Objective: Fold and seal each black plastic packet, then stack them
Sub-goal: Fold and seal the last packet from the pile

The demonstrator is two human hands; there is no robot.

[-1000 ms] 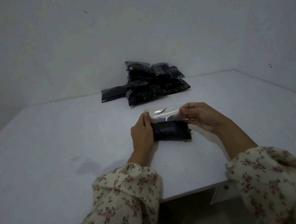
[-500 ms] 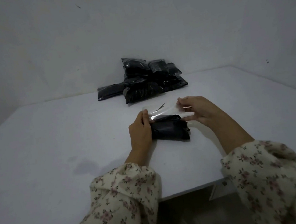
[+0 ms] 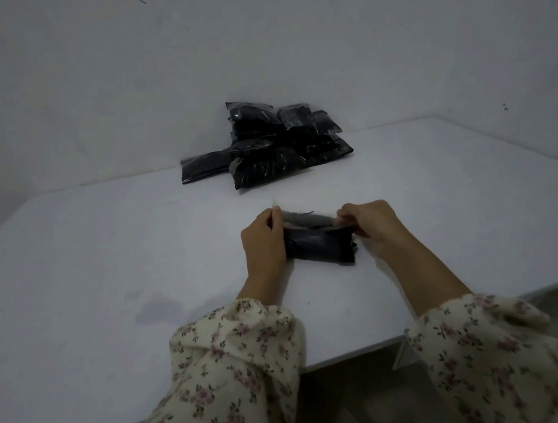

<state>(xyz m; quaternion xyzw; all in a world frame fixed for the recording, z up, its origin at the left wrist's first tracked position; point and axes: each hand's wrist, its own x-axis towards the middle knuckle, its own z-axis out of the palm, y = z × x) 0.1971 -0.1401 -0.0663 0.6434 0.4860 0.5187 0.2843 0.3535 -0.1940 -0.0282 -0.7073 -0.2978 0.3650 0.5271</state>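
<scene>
Black plastic packet (image 3: 321, 246) lies on the white table (image 3: 104, 264) toward its near edge, its clear flap pinched at either end by the left hand (image 3: 263, 244) and right hand (image 3: 372, 224). More packets (image 3: 263, 144) sit heaped at the table's far edge against the wall.

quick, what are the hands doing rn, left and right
Left hand: closed, pinching the left end of the black packet on the table.
Right hand: closed, pinching the packet's right end.
</scene>
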